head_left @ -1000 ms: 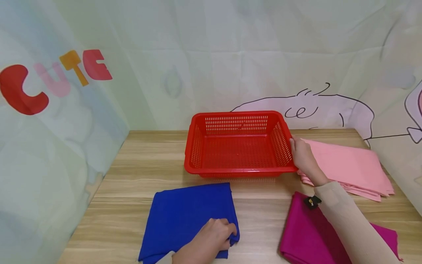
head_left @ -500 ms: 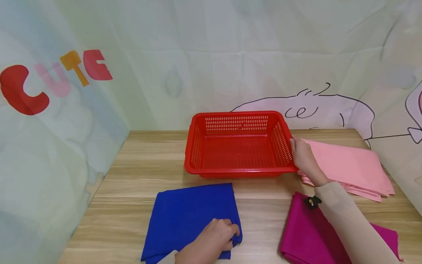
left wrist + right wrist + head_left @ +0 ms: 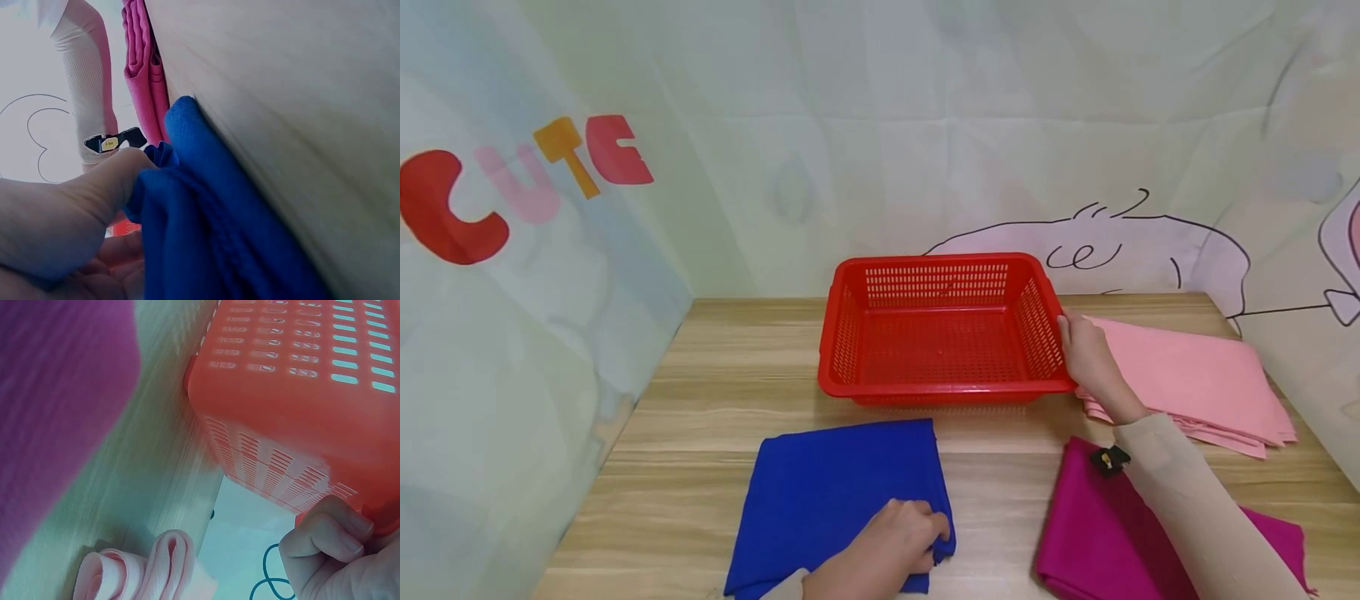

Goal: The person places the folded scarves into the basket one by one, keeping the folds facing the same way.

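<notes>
blue cloth (image 3: 835, 479) pinched in left hand (image 3: 904, 533)

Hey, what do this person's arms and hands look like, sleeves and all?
The left hand and right hand wear no gloves. The right sleeve is long and beige, finely ribbed in the left wrist view; the bit of left sleeve showing is beige too. At the right wrist sits a small black item with a yellow mark.
</notes>
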Tool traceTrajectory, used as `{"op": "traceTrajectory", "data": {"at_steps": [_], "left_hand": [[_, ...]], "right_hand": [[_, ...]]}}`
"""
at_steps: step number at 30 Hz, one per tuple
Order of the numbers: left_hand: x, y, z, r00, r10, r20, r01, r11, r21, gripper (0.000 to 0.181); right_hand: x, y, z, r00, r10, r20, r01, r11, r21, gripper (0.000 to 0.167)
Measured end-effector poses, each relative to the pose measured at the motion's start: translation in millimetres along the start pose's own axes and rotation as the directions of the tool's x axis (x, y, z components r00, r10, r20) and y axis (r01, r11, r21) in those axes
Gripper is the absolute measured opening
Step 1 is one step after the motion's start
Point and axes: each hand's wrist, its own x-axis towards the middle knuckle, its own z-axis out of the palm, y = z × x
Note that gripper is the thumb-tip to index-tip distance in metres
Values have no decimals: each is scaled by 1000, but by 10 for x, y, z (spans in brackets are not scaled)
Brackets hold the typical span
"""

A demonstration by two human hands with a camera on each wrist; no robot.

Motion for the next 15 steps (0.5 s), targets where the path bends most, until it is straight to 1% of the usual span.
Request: {"op": "traceTrajectory", "data": {"at_steps": [3,5,12,15], "left_hand": [[3,8,4,1000,-2,5,2,1000,-11,18],[6,15,9,1000,7,2,-7,1000,-1,18],[40,60,33,999,-13,36,13,1000,-10,19],[44,68,37,999,-7,33,7,1000,-6,18]], "right_hand": [[1,-3,4,1000,1,2,-1,1000,4,38],[-1,-5,4,1000,3,1,-3,1000,5,38],[-3,-2,1,1000,3,3,-3,1000,2,38],[-4,-2,0,1000,-5,1,5,1000,5,38]]}}
